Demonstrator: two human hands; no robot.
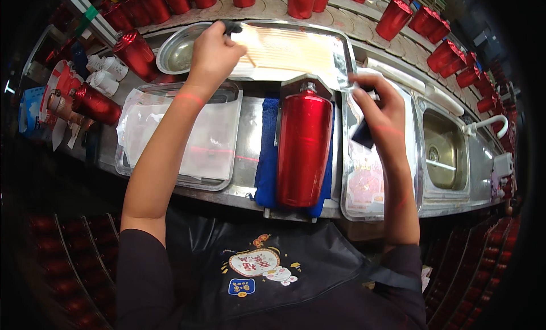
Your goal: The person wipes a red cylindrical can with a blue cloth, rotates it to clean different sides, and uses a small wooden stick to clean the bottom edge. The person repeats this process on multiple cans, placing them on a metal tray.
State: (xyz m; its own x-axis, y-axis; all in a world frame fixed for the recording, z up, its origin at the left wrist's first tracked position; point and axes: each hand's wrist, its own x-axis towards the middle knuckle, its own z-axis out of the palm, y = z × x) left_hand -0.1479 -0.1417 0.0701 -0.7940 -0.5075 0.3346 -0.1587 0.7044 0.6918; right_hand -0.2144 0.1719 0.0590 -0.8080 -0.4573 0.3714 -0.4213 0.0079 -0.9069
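Note:
A glossy red metal bottle (305, 150) lies on a blue cloth (265, 159) at the centre of the bench, its silvery neck pointing away from me. My left hand (218, 52) is raised at the near left corner of a shiny tray (347, 44) that bears a striped pale sheet (290, 46); a small black item shows at its fingertips, and its grip is partly hidden. Over the near right corner of that tray, my right hand (379, 99) has thumb and fingers bent around something small that I cannot make out. A dark blue flat piece (363, 134) shows below that palm.
A tray with white backing sheets (209, 146) stands left, another with printed sheets (362, 185) right. A metal bowl (179, 52) is at the back left. Red bottles (135, 54) stand around the bench and along the conveyor (273, 8). A sink (445, 150) lies far right.

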